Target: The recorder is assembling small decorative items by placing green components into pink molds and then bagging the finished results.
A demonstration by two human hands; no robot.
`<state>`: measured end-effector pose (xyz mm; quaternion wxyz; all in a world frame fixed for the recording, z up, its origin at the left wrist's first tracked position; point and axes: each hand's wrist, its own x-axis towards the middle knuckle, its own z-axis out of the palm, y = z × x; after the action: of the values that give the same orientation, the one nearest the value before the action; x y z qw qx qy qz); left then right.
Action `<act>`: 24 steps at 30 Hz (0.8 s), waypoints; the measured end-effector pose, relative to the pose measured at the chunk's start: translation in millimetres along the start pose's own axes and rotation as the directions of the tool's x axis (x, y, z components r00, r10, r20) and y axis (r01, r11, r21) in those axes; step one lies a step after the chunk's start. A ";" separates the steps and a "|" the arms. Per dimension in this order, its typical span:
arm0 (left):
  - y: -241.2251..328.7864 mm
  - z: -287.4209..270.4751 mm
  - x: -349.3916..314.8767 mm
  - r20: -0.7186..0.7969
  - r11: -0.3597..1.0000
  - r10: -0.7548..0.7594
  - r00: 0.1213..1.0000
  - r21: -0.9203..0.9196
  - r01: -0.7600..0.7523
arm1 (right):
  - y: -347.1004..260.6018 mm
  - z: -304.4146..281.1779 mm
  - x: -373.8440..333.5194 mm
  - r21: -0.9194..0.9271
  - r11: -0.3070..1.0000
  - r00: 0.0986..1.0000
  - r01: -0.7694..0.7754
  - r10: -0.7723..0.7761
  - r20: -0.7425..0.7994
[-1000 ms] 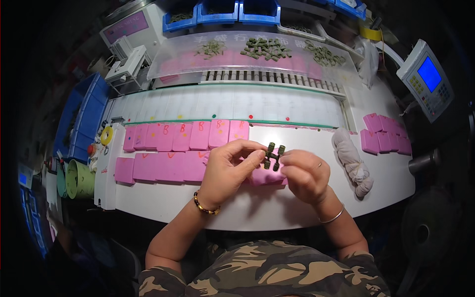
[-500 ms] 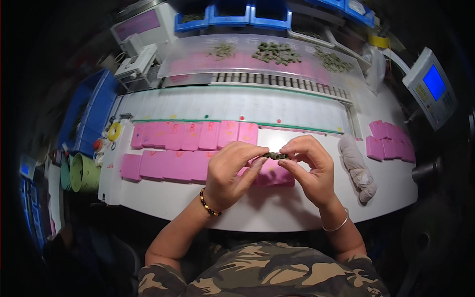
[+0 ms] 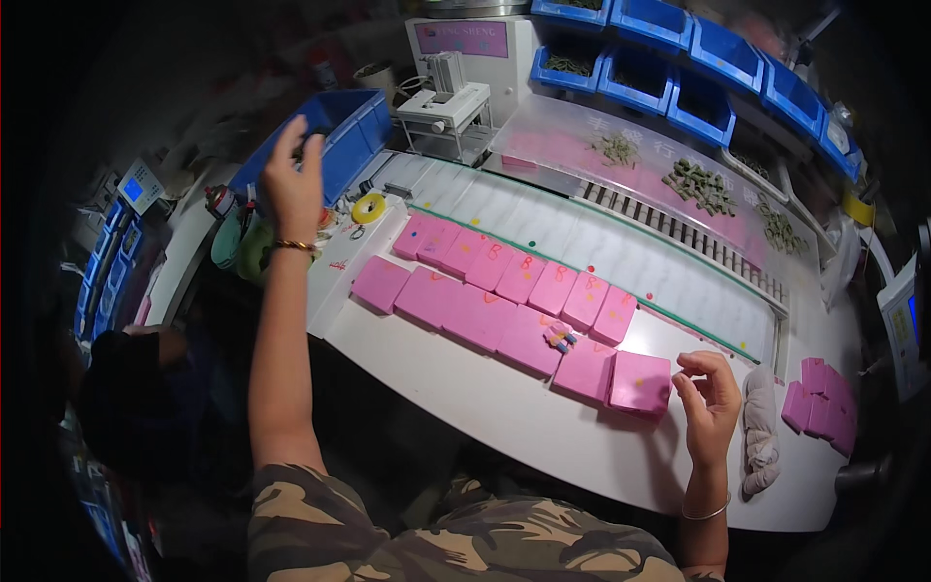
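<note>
My left hand [image 3: 294, 179] is stretched out to the far left, over the blue bin [image 3: 364, 145]. Its thumb and fingers are apart; a small dark shape shows by the fingertips, and I cannot make out whether it is in the bin or in the air. My right hand [image 3: 711, 398] hovers at the right, fingers curled and thumb apart, with nothing visible in it. Close beside it lies a pink foam block [image 3: 642, 380] at the end of the front row of pink blocks [image 3: 475, 315]. Small multicoloured pieces [image 3: 560, 338] rest on that row.
A clear sloping tray [image 3: 567, 121] carries piles of green pieces [image 3: 698, 184]. Blue parts bins [image 3: 635, 82] stand behind it. A rolled pale cloth [image 3: 760, 436] lies right of my right hand, beside more pink blocks [image 3: 822, 407]. Yellow tape [image 3: 369, 208] sits near the blue bin.
Both hands held a dark green knobbly piece over the pink blocks; they have parted. My left hand swung far left to the bin, and the view turned left.
</note>
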<state>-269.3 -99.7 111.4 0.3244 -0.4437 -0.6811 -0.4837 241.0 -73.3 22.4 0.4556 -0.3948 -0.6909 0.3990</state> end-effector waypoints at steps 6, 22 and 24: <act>101.8 27.5 -103.8 0.398 0.910 0.330 0.856 -0.374 -0.177 | -6.4 -5.3 -10.0 -0.127 0.992 1.000 -0.007 0.008 0.006; -236.0 48.6 62.5 0.477 0.700 -0.554 0.682 0.711 0.071 | -5.1 -15.7 -15.1 -0.283 0.958 0.997 -0.046 0.027 -0.069; -259.2 46.2 62.8 0.554 0.749 -0.597 0.581 0.644 0.156 | -5.7 -16.3 -12.1 -0.303 0.952 0.997 -0.035 0.014 -0.070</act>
<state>-532.7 -73.5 55.1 0.0163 -0.3276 -0.9375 -0.1161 258.7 -83.3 28.1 0.4072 -0.4819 -0.7236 0.2799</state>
